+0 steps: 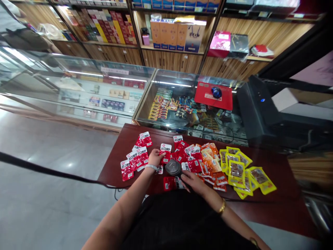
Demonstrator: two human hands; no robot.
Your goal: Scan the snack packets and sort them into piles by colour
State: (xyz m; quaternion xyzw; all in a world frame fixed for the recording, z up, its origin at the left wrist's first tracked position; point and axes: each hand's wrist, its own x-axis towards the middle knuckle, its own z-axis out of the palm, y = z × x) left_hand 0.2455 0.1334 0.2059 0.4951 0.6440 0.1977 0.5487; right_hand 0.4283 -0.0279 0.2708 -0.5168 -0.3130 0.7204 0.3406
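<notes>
My left hand [155, 158], with a pale bangle at the wrist, pinches the edge of a red-and-white snack packet [165, 148] at the middle of the dark red table [113, 158]. In my right hand [194, 181] is a black handheld barcode scanner [173, 167], its rounded head close to that packet. Left of my left hand lies a loose group of similar red packets [137, 158]. More red packets [194, 163] are heaped beyond and right of the scanner. Beside them are orange packets [210, 158], then yellow packets [236, 173] farther right.
A glass display counter [179, 130] adjoins the table's far side, with a red mat [204, 99] and a computer mouse [216, 92] on it. A black machine [260, 111] stands at the right. A dark cord [52, 170] crosses the left side. Someone's arm shows at top left.
</notes>
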